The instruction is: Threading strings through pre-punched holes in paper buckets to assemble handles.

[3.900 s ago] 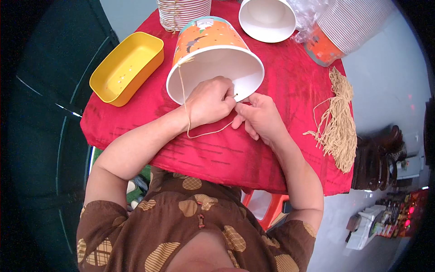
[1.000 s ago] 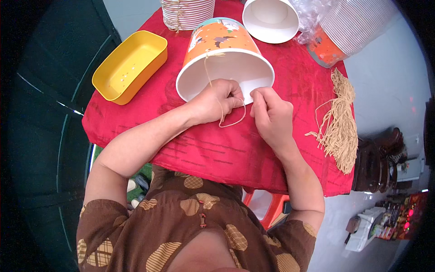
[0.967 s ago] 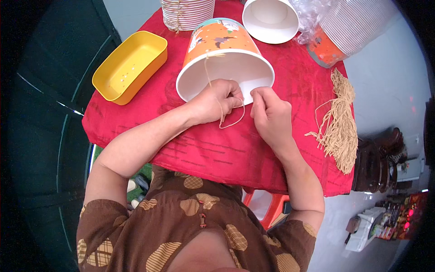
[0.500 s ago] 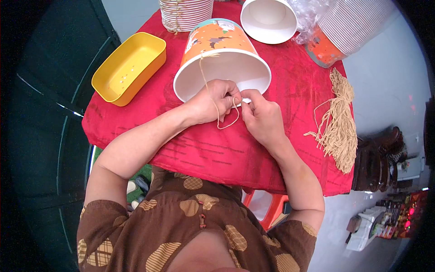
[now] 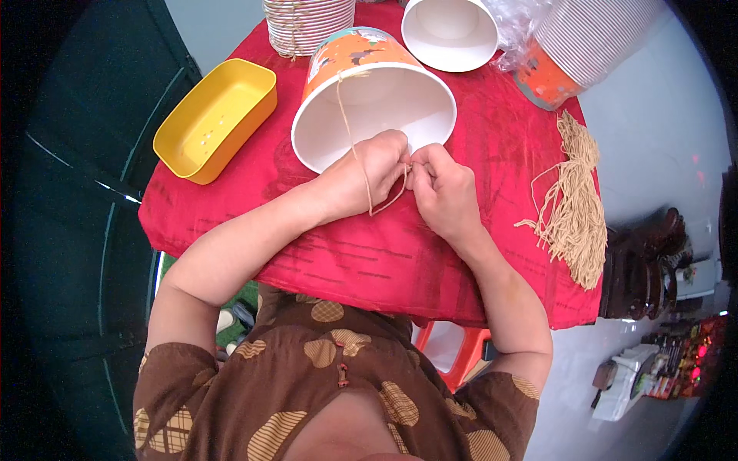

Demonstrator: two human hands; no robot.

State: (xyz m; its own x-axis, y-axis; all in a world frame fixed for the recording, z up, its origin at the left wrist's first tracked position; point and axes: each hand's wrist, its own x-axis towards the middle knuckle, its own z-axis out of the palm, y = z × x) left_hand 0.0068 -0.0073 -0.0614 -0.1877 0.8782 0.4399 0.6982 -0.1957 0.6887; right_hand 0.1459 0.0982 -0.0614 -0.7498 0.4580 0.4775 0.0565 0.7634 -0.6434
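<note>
A paper bucket (image 5: 330, 127), orange with printed patterns outside and white inside, lies on its side with its mouth toward me. Tan string (image 5: 344, 107) is fastened at the upper left of its rim and hangs in a loop down past my left wrist. My left hand (image 5: 377, 165) is closed at the lower rim, its thumb and fingers pinching the string there. Against it, my right hand (image 5: 446, 188) pinches the same string near its end. The fingertips meet at the rim and partly hide the string and the spot where it meets the bucket.
A yellow plastic tub (image 5: 238, 104) with small white bits stands at left on the red tablecloth (image 5: 330, 265). Stacked buckets (image 5: 307, 27) stand at the back. Another white bucket (image 5: 450, 38) lies behind, beside bagged nested buckets (image 5: 584, 50). A bundle of tan strings (image 5: 576, 207) lies at right.
Both hands have shifted slightly, staying together at the bucket's lower rim. The small string loop below the fingers has drawn narrower. The whole view has moved a little.
</note>
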